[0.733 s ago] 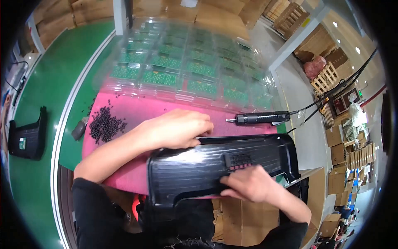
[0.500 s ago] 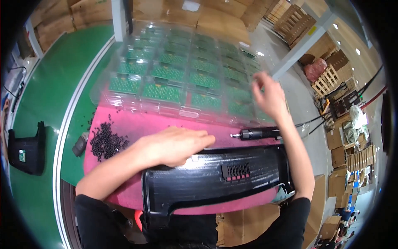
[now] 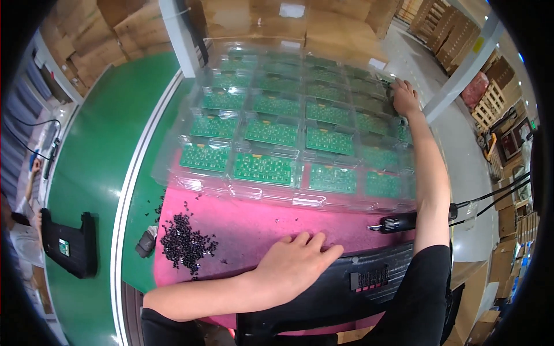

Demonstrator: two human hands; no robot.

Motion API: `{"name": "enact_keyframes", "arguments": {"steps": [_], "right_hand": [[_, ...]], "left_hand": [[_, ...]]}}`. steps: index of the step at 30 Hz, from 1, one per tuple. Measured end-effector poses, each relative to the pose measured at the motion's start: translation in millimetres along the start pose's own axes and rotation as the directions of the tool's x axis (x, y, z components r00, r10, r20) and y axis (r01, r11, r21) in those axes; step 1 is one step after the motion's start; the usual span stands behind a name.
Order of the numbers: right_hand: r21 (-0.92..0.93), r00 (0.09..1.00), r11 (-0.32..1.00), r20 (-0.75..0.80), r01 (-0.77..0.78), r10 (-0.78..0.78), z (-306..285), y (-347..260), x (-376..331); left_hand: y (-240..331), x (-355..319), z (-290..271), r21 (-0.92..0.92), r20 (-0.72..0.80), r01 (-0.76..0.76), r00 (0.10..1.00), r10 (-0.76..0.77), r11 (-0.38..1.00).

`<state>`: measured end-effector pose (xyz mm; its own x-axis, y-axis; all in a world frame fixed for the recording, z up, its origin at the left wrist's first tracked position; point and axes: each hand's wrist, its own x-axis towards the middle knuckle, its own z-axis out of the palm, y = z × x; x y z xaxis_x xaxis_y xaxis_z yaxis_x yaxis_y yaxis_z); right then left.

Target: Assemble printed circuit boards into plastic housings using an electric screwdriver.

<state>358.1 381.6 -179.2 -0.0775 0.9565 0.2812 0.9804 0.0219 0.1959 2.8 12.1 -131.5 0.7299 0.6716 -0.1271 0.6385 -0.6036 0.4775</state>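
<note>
The left hand [image 3: 295, 266] lies loosely spread over the black panel [image 3: 340, 293] at the counter's [image 3: 248, 222] near edge; the right hand [image 3: 405, 98], arm outstretched, reaches the clear tray's [image 3: 309, 200] far-right corner, grip unclear.

Background: cartons [image 3: 254, 22], green floor [image 3: 98, 155].
Cartons stacked at far side; pale post [image 3: 180, 41] before them, left. Second post [image 3: 466, 64] leans at right. Beyond it, wooden pallet [image 3: 489, 106] beside red bundle [image 3: 475, 87].

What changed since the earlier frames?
The right hand left the black housing and reached forward to the far right corner of the clear tray, grip unclear. The left hand stayed at the housing; the pile of black parts and screwdriver stayed on the pink mat.
</note>
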Motion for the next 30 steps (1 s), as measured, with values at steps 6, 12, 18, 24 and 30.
{"name": "enact_keyframes", "arguments": {"steps": [6, 12, 18, 24, 30], "right_hand": [[-0.232, 0.953, 0.955, -0.200, 0.182, -0.230, -28.1, -3.4, -32.4], [0.191, 0.753, 0.826, -0.554, 0.530, -0.355, -145.1, -38.8, -124.7], [0.546, 0.638, 0.394, -0.381, 0.740, -0.669, -237.7, -92.5, -272.5], [0.499, 0.626, 0.413, -0.402, 0.761, -0.668, -258.4, -102.5, -340.7], [0.401, 0.761, 0.649, -0.401, 0.647, -0.510, -254.3, -80.5, -363.1]], "left_hand": [[4.0, -2.0, 2.1, -0.012, 0.009, -0.010, 1.000, 0.010, 1.000], [0.0, -16.6, -21.3, 0.198, 0.104, 0.021, 0.994, -0.042, 0.980], [12.2, -34.5, -45.1, 0.111, -0.431, 0.064, 0.903, -0.010, 0.992], [38.9, -19.4, -38.4, -0.290, -0.221, -0.191, 0.967, 0.129, 0.938], [47.0, -15.6, -32.9, -0.710, -0.242, -0.200, 0.970, 0.034, 0.675]]}}
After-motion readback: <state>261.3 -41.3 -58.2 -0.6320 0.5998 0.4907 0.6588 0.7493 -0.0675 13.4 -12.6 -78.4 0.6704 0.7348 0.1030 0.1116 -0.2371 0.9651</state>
